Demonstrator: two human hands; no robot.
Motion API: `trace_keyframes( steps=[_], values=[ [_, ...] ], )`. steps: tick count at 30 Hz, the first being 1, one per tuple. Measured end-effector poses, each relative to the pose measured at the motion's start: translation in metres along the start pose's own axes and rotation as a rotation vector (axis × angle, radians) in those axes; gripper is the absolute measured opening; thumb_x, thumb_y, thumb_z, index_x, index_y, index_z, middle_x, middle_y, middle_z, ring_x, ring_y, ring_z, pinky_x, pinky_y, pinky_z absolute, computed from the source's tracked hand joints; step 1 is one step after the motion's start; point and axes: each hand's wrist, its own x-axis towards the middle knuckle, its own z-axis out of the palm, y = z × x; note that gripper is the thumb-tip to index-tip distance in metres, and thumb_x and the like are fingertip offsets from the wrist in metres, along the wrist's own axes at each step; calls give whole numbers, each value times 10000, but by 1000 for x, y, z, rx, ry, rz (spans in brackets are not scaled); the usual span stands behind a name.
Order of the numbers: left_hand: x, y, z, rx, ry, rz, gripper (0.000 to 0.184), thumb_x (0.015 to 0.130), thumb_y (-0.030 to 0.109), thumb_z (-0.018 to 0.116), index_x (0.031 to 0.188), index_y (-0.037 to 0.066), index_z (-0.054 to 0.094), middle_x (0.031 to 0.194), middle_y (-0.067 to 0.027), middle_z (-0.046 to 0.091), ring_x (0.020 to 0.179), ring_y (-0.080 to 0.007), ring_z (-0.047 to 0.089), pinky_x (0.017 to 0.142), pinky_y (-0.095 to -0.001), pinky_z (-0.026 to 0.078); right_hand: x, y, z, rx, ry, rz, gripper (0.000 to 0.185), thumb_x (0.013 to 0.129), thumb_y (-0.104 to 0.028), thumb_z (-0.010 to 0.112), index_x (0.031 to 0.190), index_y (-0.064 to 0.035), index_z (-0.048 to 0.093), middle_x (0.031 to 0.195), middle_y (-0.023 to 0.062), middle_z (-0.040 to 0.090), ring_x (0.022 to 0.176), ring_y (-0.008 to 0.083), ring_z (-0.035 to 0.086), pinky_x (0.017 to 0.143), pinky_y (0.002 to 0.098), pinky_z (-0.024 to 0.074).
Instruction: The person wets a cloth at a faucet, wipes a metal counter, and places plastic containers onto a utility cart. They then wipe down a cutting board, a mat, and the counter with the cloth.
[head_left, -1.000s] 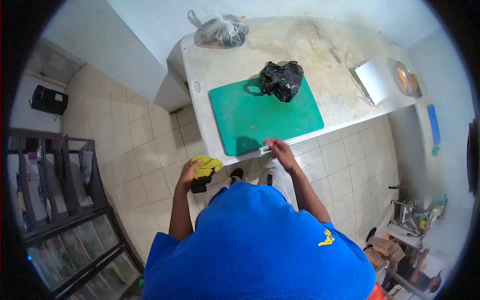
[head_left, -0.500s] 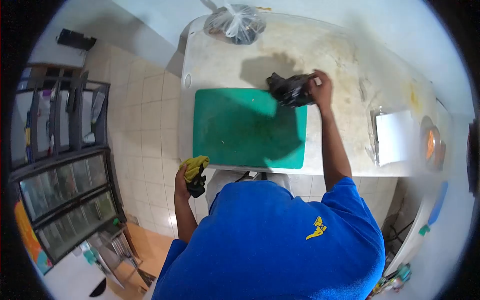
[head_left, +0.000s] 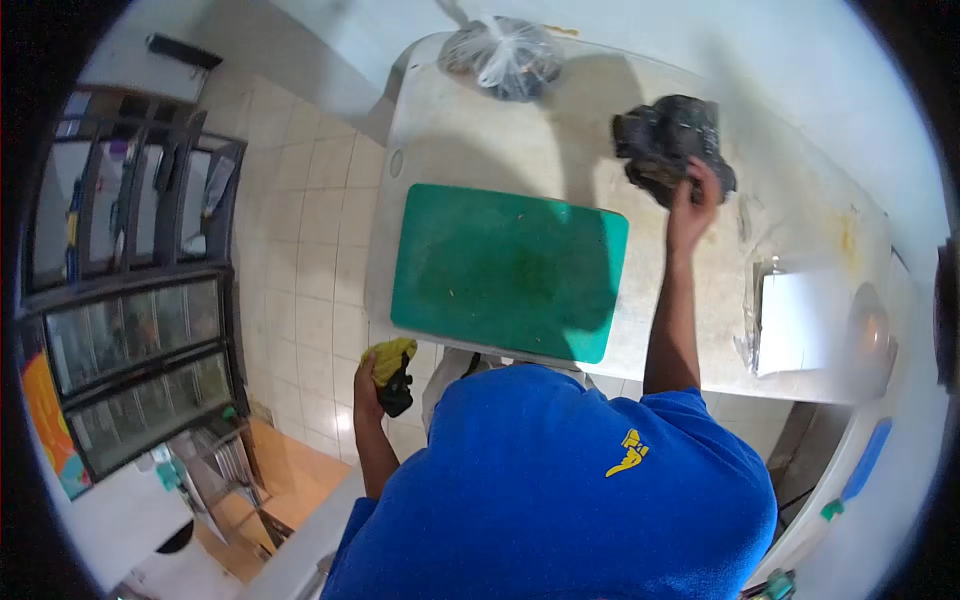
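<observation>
My right hand [head_left: 695, 203] is at the back right of the table, its fingers closed on the near edge of a crumpled black plastic bag [head_left: 672, 135]. Whether the bag rests on the tabletop or hangs just over it, I cannot tell. Low at the left, beyond the table's front edge, my left hand [head_left: 368, 390] grips a bunched yellow-and-black work glove [head_left: 392, 368]. Between the two hands lies a green cutting board [head_left: 510, 270], flat on the pale table [head_left: 540, 135], with a few small specks on it.
A knotted clear plastic bag [head_left: 505, 62] with dark contents sits at the table's back left. White sheets [head_left: 805, 320] lie at the right end, near a blurred rounded object [head_left: 872, 330]. Left across the tiled floor [head_left: 310, 230] stands a dark shelf unit [head_left: 140, 290].
My right hand has carried the black bag from above the board's far right corner to the back right of the table. My left hand keeps the glove. The view has shifted slightly.
</observation>
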Motion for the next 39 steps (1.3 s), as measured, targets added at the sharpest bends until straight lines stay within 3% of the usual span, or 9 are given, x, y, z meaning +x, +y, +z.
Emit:
trace_keyframes(
  steps=[2, 6, 11, 14, 15, 23, 30, 36, 39],
  values=[
    [13, -9, -13, -23, 71, -34, 404, 900, 344, 427, 1135, 18, 477, 887, -141, 613, 623, -281, 620, 525, -350, 520, -20, -5, 20, 63, -135, -55, 187, 689, 18, 546, 867, -19, 593, 1027, 115, 590, 987, 253, 531, 896, 358, 393],
    [22, 8, -14, 51, -138, 12, 427, 898, 375, 423, 1130, 20, 483, 880, -135, 613, 628, -279, 625, 512, -350, 520, -65, -27, 48, -61, -469, -61, 250, 676, -33, 599, 925, -54, 601, 1073, 155, 558, 1024, 340, 510, 899, 415, 397],
    [34, 42, 1, 82, -276, 31, 440, 893, 398, 420, 1186, 73, 466, 1001, -125, 596, 739, -257, 606, 628, -384, 533, -122, -32, 48, -278, -724, -54, 366, 681, -126, 665, 1041, -103, 599, 1114, 134, 535, 1041, 340, 498, 889, 425, 410],
    [61, 51, -4, 34, -375, 64, 440, 893, 395, 416, 1191, 75, 467, 1020, -108, 601, 762, -257, 609, 645, -381, 532, -148, -38, 28, -448, -741, -153, 453, 704, -160, 673, 1136, -103, 554, 1126, 135, 531, 1075, 345, 471, 940, 434, 371],
    [78, 52, -7, 36, -394, 95, 438, 895, 393, 413, 1190, 75, 470, 1024, -102, 603, 767, -256, 608, 648, -376, 531, -158, -40, 23, -520, -687, -176, 455, 709, -215, 672, 1141, -141, 548, 1137, 118, 529, 1079, 339, 469, 888, 451, 407],
    [107, 80, -15, 47, -470, -2, 418, 889, 378, 418, 1134, 54, 516, 927, -107, 612, 714, -242, 607, 591, -382, 522, -257, -89, 1, -674, -569, 129, 384, 729, -227, 672, 1099, -180, 579, 1189, 169, 494, 1116, 369, 436, 933, 460, 369],
    [188, 74, -50, 46, -674, -196, 417, 903, 298, 310, 1122, 15, 524, 942, -134, 624, 805, -273, 618, 671, -431, 525, -338, -125, -10, -691, -488, 338, 356, 741, -223, 655, 1083, -155, 586, 1238, 184, 448, 1139, 399, 402, 953, 462, 355],
    [179, 102, 14, 85, -784, -142, 349, 894, 262, 359, 1045, 28, 570, 897, -90, 628, 819, -230, 608, 717, -365, 497, -382, -133, -47, -746, -470, 490, 340, 744, -235, 647, 1071, -154, 601, 1238, 195, 456, 1111, 399, 448, 927, 452, 397],
    [180, 102, 49, 109, -674, -144, 349, 890, 261, 367, 1047, 23, 569, 916, -88, 626, 835, -230, 606, 725, -366, 495, -393, -145, -75, -722, -444, 581, 329, 748, -238, 647, 1057, -131, 607, 1231, 205, 461, 1103, 384, 463, 925, 430, 406]
  ],
)
